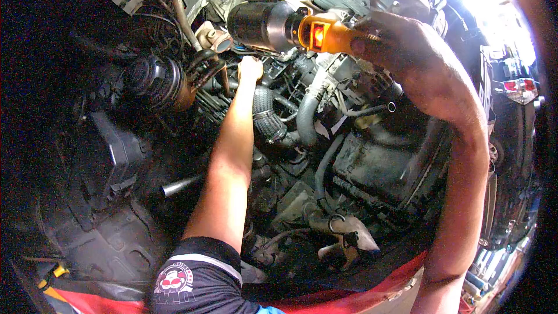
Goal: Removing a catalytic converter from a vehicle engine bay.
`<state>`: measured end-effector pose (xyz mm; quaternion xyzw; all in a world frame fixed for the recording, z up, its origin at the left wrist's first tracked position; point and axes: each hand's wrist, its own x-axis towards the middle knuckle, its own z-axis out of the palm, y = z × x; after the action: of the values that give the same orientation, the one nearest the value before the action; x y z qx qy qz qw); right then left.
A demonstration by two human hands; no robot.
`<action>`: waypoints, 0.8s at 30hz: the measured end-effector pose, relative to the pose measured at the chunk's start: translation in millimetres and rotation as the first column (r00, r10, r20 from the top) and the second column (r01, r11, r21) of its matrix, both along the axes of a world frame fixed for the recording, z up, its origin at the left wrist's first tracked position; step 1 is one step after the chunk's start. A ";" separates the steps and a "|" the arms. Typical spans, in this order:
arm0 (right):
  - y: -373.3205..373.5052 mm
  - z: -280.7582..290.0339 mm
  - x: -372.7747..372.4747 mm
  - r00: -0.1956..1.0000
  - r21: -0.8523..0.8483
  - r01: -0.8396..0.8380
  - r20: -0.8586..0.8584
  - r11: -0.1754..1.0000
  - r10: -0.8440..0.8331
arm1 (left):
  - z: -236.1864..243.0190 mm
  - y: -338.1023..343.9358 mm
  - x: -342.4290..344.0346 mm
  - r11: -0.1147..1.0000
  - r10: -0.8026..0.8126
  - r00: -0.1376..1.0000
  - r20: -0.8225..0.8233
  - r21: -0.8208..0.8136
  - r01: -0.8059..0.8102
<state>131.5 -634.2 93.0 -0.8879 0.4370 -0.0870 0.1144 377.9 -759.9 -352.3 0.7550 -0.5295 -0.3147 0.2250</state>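
My right hand (395, 46) is closed around an orange handheld light (328, 35) with a glowing red window, raised over the engine at the upper middle. A large dark cylinder (258, 23) lies in line with the orange body; I cannot tell whether they are joined. My left hand (250, 68) reaches deep into the engine bay below that cylinder, fingers curled among brightly lit fittings, what they grip too small to make out. Just under it runs a ribbed black hose (267, 113), beside a smooth curved hose (308, 116). A pale metal pipe end (218, 40) is left of the hand.
Dark plastic housings (110, 151) and a round black reservoir (151, 81) fill the left side. A bare metal tube (180, 183) lies lower left. Red trim (99, 301) crosses the front edge. A dark car (511, 139) with a tail lamp stands at the right.
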 end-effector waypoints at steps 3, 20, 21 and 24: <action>1.6 1.6 2.4 0.998 0.059 0.047 0.039 0.997 -0.050 | -1.9 -0.5 -1.5 1.000 0.017 1.000 0.018 -0.013 -0.016; 0.2 -5.9 -3.0 0.999 0.012 0.015 0.052 1.000 -0.016 | -5.7 -1.1 0.7 1.000 -0.007 0.999 0.054 -0.019 0.008; -1.0 -8.9 -6.5 0.998 -0.037 -0.018 0.058 0.999 0.020 | -5.9 -2.0 0.7 1.000 -0.008 0.999 0.054 -0.020 0.010; 0.3 -4.2 -0.8 0.997 -0.029 -0.020 0.072 0.999 0.022 | -8.5 -3.7 3.3 1.000 -0.020 0.997 0.069 -0.013 0.021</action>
<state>130.8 -633.9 88.8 -0.8902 0.4219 -0.1241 0.1187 381.3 -763.7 -360.9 0.7582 -0.5468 -0.2874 0.2085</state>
